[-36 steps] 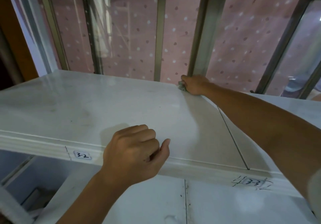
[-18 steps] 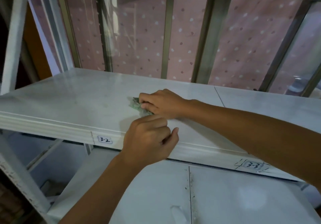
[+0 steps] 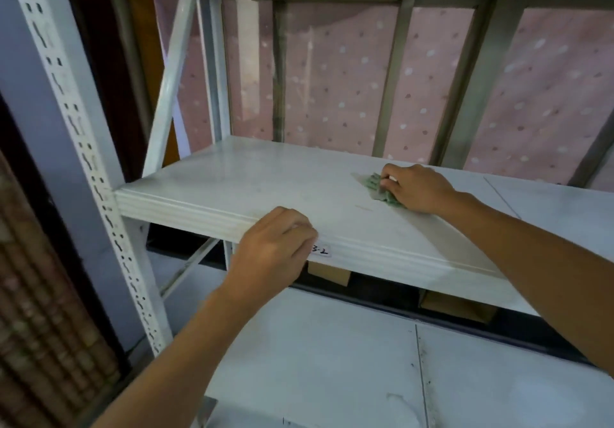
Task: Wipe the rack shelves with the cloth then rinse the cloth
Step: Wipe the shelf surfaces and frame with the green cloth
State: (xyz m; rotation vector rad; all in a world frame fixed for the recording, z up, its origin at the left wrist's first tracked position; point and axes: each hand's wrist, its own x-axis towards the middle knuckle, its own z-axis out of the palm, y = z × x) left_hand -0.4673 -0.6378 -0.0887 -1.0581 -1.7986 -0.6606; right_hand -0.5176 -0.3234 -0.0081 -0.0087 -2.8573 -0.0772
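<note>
White shelf (image 3: 252, 182): right hand (image 3: 415, 188) pressing green cloth (image 3: 378, 186) flat, now farther back; left hand (image 3: 275, 248) curled closed against front edge, holding nothing.

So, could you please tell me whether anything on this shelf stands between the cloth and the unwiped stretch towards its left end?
Nothing visible does. The right hand presses the cloth on the shelf, whose top is bare leftward. The left hand only grips the front edge.

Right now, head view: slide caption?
Right hand wipes white rack shelf with green cloth; left hand grips its front edge.
</note>
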